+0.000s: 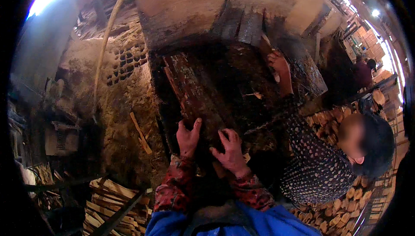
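Big pale clay wall [181,15] fills the top centre, w/ a dark, sooty bed [235,76] below it, in front of the person. To the left, a rough clay mound [78,71] w/ a grid of small holes. Lower R, a big stack of split firewood [341,205]; in front of it a co-worker [320,171], dark cap & dark dotted top, one arm reaching fwd over the bed. Far R in the bkgd, another person [365,74], small in view. Smaller pile of split wood [108,205] lower L.

Long pale pole [108,28], slightly bent, stands along the mound. Dark reddish plank [186,80], worn & flaky, lies lengthwise on the L side of the bed, near end at the person's hands. Grey boards [250,24] at the wall's foot, beyond the bed.

L hand [188,138] is at the plank's near end, thumb & fingers apart — can't tell if it grips or just touches. R hand [231,151] is just beside it, half-curled, thumb clear of the fingers, nothing seen in it. Co-worker's hand [280,65] is near the boards — grip unclear.

Short split stick [140,134] on the mound side, left of the L hand.
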`<state>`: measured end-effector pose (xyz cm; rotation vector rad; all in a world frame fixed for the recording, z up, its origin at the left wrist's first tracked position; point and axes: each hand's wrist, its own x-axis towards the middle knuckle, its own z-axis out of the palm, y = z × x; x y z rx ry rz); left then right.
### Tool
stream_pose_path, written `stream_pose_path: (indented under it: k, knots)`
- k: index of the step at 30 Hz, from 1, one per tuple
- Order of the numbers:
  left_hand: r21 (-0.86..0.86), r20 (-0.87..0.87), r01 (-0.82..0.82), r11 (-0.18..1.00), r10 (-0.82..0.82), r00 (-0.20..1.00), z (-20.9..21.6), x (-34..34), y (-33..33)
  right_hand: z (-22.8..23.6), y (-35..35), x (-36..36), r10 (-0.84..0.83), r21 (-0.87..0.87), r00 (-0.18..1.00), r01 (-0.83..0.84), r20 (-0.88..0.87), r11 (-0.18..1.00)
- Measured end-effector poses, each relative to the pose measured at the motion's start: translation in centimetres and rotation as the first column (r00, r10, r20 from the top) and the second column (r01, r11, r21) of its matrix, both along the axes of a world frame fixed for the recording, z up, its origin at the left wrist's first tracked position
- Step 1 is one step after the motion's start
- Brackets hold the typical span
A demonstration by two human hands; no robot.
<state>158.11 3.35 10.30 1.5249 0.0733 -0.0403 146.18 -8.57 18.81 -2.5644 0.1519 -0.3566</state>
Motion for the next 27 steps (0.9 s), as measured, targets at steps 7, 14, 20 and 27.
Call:
stream_pose_path:
  k: [7,14,20,27]
  knots:
    - [0.078,0.003,0.024,0.997,-0.024,1.000,-5.3,1.6,0.5,-0.6,-0.4,0.5,0.008,0.057,1.000,-0.009,0.013,0.998]
    - [0.216,-0.005,-0.022,0.976,0.024,1.000,-5.6,2.0,1.1,-0.8,-0.1,0.9,0.024,0.068,0.999,-0.026,0.034,0.997]
    - [0.092,-0.055,0.039,0.995,-0.034,0.998,-1.9,1.7,0.5,-1.5,-0.7,1.0,0.013,0.068,0.999,-0.016,0.047,0.998]
    - [0.026,0.000,0.062,0.998,-0.062,0.998,-4.2,2.1,0.4,-1.3,-0.8,1.2,-0.001,0.063,0.998,-0.003,0.057,0.998]
